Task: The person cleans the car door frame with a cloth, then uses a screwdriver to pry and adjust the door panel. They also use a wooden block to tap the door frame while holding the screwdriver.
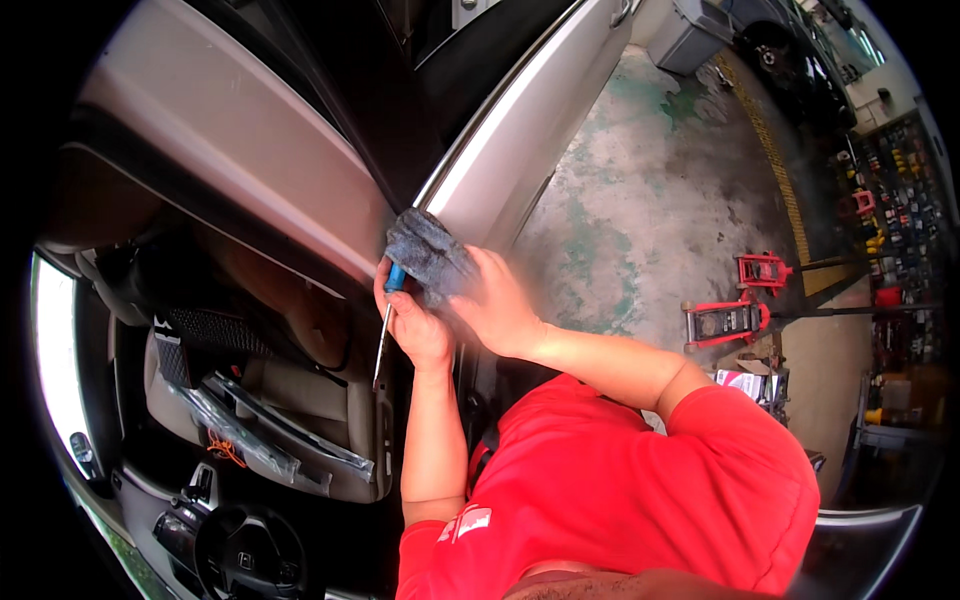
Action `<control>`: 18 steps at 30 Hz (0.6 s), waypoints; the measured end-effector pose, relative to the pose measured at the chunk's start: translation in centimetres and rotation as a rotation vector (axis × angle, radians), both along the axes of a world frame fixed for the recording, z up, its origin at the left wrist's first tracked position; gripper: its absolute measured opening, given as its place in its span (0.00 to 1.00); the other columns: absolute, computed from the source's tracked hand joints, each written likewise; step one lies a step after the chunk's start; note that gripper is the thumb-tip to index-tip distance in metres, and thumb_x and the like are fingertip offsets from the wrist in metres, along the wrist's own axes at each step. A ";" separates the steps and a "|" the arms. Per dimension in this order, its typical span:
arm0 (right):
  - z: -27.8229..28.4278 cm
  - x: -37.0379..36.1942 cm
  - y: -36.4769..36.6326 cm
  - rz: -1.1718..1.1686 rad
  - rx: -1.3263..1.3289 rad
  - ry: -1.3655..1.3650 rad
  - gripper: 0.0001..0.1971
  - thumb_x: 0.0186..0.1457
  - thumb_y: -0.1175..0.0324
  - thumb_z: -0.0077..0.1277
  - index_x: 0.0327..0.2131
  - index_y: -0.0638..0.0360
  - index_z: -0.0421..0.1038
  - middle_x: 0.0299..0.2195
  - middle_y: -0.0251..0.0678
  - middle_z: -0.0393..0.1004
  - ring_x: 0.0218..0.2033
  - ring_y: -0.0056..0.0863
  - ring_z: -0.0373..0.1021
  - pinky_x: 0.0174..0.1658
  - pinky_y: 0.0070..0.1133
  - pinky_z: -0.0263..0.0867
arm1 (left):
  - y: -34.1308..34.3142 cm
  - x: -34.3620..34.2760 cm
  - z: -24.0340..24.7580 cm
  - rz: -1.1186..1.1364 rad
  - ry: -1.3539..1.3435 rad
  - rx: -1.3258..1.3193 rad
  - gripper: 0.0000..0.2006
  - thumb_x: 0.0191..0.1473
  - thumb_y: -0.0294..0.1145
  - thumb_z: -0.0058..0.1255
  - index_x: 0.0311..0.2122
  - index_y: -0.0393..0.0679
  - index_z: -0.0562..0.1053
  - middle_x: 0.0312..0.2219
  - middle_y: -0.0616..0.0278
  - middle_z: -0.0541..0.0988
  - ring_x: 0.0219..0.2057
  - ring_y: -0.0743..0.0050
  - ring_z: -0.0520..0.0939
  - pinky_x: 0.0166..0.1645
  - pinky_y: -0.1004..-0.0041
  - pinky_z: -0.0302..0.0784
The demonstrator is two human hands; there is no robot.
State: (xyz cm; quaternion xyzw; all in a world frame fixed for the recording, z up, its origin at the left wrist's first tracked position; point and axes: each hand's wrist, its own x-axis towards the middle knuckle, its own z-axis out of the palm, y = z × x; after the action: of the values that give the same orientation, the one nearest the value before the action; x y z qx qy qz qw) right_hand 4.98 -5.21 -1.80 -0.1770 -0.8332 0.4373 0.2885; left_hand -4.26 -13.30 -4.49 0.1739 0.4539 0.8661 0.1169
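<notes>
My left hand (412, 322) is closed around a screwdriver, its blue handle (396, 278) up in the fingers and its thin metal shaft (382, 348) pointing back toward me. A crumpled dark grey cloth (428, 250) is in my right hand (492, 312), pressed close beside the screwdriver handle. Part of the cloth also lies behind the fingers of my left hand, so I cannot tell whether that hand touches it. Both hands are by the edge of a pale car door (530, 115), which stands open next to the car's silver body (240, 130).
Inside the car, plastic-wrapped long strips (265, 440) lie on a beige seat (300, 385), near a steering wheel (250, 555). Two red floor jacks (726, 322) stand on the stained concrete floor (640, 200) at right. A grey bin (690, 38) and a tool wall (905, 190) are farther off.
</notes>
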 end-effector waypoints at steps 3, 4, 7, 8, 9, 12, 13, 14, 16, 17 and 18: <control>1.0 1.2 0.0 -0.118 0.225 0.032 0.32 0.54 0.60 0.56 0.55 0.70 0.56 0.54 0.55 0.59 0.53 0.52 0.61 0.57 0.35 0.59 | 1.1 -0.3 -0.7 0.136 0.050 -0.074 0.29 0.65 0.51 0.36 0.56 0.32 0.62 0.52 0.49 0.69 0.52 0.61 0.71 0.59 0.65 0.65; 1.7 1.5 -0.2 -0.151 0.311 0.074 0.31 0.52 0.60 0.58 0.54 0.69 0.59 0.52 0.54 0.60 0.51 0.51 0.62 0.55 0.36 0.61 | 1.2 -0.2 -0.5 0.159 0.030 -0.080 0.26 0.65 0.47 0.35 0.55 0.31 0.64 0.50 0.49 0.71 0.50 0.62 0.72 0.58 0.65 0.66; 5.1 1.4 -0.9 0.053 0.547 0.318 0.27 0.46 0.61 0.62 0.47 0.66 0.67 0.42 0.48 0.68 0.42 0.47 0.67 0.48 0.35 0.65 | 1.8 0.0 1.1 0.297 0.024 -0.168 0.26 0.64 0.48 0.37 0.50 0.32 0.68 0.45 0.51 0.75 0.45 0.64 0.76 0.52 0.65 0.72; 6.4 1.0 -1.6 0.202 0.585 0.378 0.26 0.43 0.62 0.64 0.44 0.65 0.69 0.38 0.46 0.70 0.39 0.46 0.69 0.46 0.35 0.66 | 2.0 0.4 1.6 0.346 -0.009 -0.156 0.25 0.64 0.47 0.39 0.49 0.32 0.70 0.44 0.52 0.76 0.44 0.64 0.76 0.51 0.66 0.73; 6.9 0.5 -2.2 0.296 0.634 0.319 0.26 0.39 0.64 0.65 0.42 0.64 0.70 0.37 0.43 0.70 0.38 0.43 0.69 0.45 0.33 0.66 | 1.7 0.9 2.4 0.223 -0.144 0.019 0.24 0.63 0.49 0.41 0.49 0.35 0.71 0.44 0.55 0.76 0.42 0.65 0.76 0.50 0.66 0.73; 7.6 -1.7 -3.3 0.486 0.821 0.283 0.28 0.29 0.66 0.67 0.40 0.59 0.72 0.33 0.37 0.70 0.38 0.37 0.68 0.43 0.29 0.67 | -0.1 1.2 3.6 0.019 -0.168 0.002 0.20 0.65 0.47 0.40 0.51 0.42 0.70 0.44 0.57 0.76 0.43 0.68 0.75 0.51 0.67 0.71; 7.6 -2.4 -3.5 0.452 0.927 0.286 0.18 0.36 0.70 0.57 0.37 0.58 0.72 0.32 0.33 0.70 0.37 0.33 0.68 0.45 0.26 0.65 | -0.4 0.4 2.5 -0.029 -0.108 -0.126 0.20 0.66 0.44 0.38 0.55 0.43 0.69 0.48 0.59 0.75 0.47 0.71 0.73 0.54 0.69 0.68; 7.5 -3.1 -3.9 0.539 0.978 0.257 0.15 0.37 0.68 0.57 0.34 0.57 0.71 0.30 0.32 0.69 0.36 0.32 0.68 0.44 0.26 0.66 | -1.1 0.0 1.0 -0.013 -0.023 -0.218 0.20 0.66 0.43 0.36 0.57 0.44 0.67 0.49 0.61 0.74 0.49 0.73 0.72 0.56 0.69 0.66; 8.1 -5.1 -4.4 0.690 1.106 0.215 0.10 0.41 0.65 0.56 0.28 0.55 0.69 0.25 0.30 0.65 0.33 0.32 0.67 0.41 0.27 0.66 | -1.7 -1.1 -0.7 0.015 0.118 -0.318 0.21 0.66 0.41 0.35 0.59 0.44 0.65 0.50 0.63 0.73 0.50 0.74 0.72 0.59 0.70 0.63; 6.3 -6.3 -4.6 0.703 1.051 0.282 0.06 0.44 0.64 0.52 0.23 0.52 0.66 0.20 0.27 0.63 0.28 0.30 0.66 0.39 0.26 0.65 | -1.6 -1.1 -1.0 0.015 0.144 -0.315 0.21 0.66 0.41 0.35 0.59 0.44 0.65 0.50 0.63 0.73 0.50 0.74 0.72 0.59 0.70 0.63; 5.8 -6.7 -4.6 0.756 1.017 0.189 0.07 0.45 0.62 0.53 0.24 0.50 0.68 0.19 0.28 0.66 0.27 0.31 0.69 0.39 0.28 0.66 | -1.5 -0.8 -1.1 0.014 0.153 -0.307 0.21 0.66 0.41 0.35 0.59 0.44 0.65 0.50 0.63 0.73 0.50 0.73 0.72 0.59 0.70 0.64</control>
State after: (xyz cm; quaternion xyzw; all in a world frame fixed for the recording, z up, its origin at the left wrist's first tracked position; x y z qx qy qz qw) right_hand -1.72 -9.77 3.96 0.3275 -0.9124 0.0726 0.2347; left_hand -5.08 -14.78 -5.54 0.2161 0.5896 0.7716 0.1014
